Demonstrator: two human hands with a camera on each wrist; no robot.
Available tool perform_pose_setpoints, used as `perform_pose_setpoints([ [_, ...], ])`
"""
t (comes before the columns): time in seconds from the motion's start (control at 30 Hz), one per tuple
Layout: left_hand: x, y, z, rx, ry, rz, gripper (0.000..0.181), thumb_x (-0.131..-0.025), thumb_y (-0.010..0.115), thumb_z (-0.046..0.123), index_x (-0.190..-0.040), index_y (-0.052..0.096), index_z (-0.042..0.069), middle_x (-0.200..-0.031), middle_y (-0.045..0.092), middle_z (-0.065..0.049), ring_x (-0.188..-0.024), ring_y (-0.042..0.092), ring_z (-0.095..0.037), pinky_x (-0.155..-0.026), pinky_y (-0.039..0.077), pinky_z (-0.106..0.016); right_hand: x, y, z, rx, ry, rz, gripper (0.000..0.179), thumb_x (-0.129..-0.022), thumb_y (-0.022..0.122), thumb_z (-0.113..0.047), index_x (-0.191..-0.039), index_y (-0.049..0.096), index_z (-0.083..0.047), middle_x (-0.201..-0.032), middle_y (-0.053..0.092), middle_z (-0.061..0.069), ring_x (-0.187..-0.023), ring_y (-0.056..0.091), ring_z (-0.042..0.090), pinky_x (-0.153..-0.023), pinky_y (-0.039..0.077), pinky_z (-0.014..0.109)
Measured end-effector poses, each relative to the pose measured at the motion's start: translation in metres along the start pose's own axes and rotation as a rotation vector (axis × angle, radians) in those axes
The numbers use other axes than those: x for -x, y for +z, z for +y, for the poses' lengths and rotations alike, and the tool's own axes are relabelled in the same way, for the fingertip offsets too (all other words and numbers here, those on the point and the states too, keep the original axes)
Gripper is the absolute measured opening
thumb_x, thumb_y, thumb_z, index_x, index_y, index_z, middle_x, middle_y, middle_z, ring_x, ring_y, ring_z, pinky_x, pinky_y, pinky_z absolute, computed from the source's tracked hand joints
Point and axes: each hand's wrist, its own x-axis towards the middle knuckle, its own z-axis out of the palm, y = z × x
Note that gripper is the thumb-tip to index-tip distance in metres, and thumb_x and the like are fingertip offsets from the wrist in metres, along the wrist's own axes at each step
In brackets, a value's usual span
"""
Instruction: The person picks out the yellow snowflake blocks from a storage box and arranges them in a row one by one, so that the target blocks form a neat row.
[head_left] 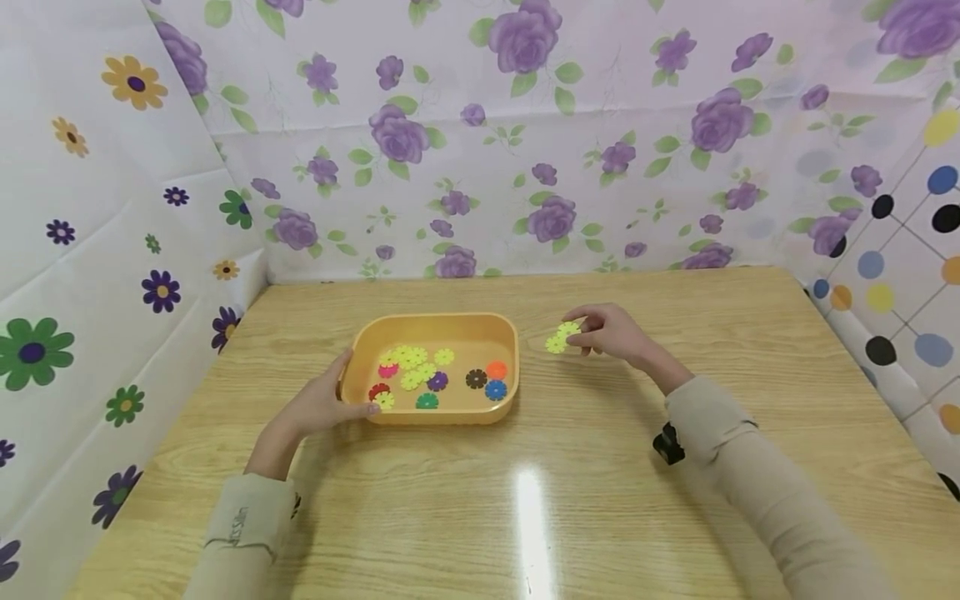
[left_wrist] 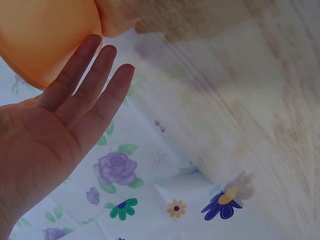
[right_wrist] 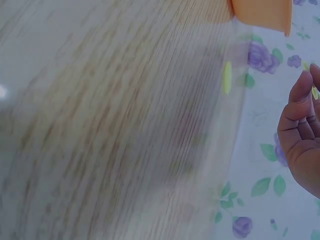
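Note:
An orange plastic tray (head_left: 442, 323) on the table holds several notched flower-shaped discs, mostly yellow (head_left: 411, 357), with a blue disc (head_left: 496, 390), a brown disc (head_left: 476, 379) and other colours. My left hand (head_left: 330, 398) touches the tray's left end, its thumb along the front rim. In the left wrist view its fingers (left_wrist: 97, 75) reach straight against the tray's outside. Right of the tray, my right hand (head_left: 609, 333) pinches yellow notched discs (head_left: 557, 343) between thumb and fingertips, a little above the table. They overlap; whether they are joined, I cannot tell.
The wooden table (head_left: 420, 500) meets a flowered cloth (head_left: 480, 208) at the back. Patterned cloths hang at the left and right sides. A black strap piece (head_left: 668, 445) shows at my right sleeve. Glare (head_left: 532, 525) lies on the table's front part.

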Motion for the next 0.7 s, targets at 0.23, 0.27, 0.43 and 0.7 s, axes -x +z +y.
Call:
perform_pose_setpoints([
  [0.23,-0.002,0.000,-0.002,-0.019,0.009,0.005,0.110,-0.073,0.073,0.044,-0.145,0.002,0.000,-0.142,0.021,-0.032,-0.124,0.032,-0.045,-0.098,0.029,-0.057,-0.002,-0.008,0.008,0.011,0.048,0.015,0.041,-0.085,0.064,-0.010,-0.122,0.053,0.003,-0.083,0.059,0.025,-0.074,0.058,0.043,-0.058,0.047,0.042],
  [0.27,-0.002,0.000,-0.002,-0.017,0.008,0.004,0.110,-0.073,0.073,0.044,-0.145,0.002,0.000,-0.142,0.021,-0.032,-0.124,0.032,-0.045,-0.098,0.029,-0.057,-0.003,-0.009,0.009,0.015,0.054,0.015,0.041,-0.085,0.064,-0.009,-0.122,0.053,0.004,-0.083,0.059,0.025,-0.074,0.059,0.043,-0.059,0.047,0.042],
  [0.43,0.000,0.000,-0.001,-0.003,0.010,0.008,0.110,-0.073,0.073,0.042,-0.145,0.002,0.000,-0.142,0.021,-0.032,-0.123,0.033,-0.045,-0.098,0.029,-0.057,-0.007,-0.012,0.016,0.061,0.091,0.021,0.041,-0.085,0.063,-0.010,-0.122,0.053,0.003,-0.087,0.060,0.023,-0.075,0.060,0.040,-0.062,0.048,0.042],
  [0.7,-0.001,-0.001,0.001,0.015,-0.003,-0.003,0.109,-0.074,0.074,0.041,-0.145,0.001,0.000,-0.142,0.021,-0.031,-0.124,0.033,-0.044,-0.098,0.028,-0.056,-0.013,-0.012,0.023,0.107,0.139,0.017,0.039,-0.084,0.064,-0.010,-0.120,0.054,0.004,-0.085,0.063,0.021,-0.073,0.062,0.034,-0.063,0.049,0.038],
])
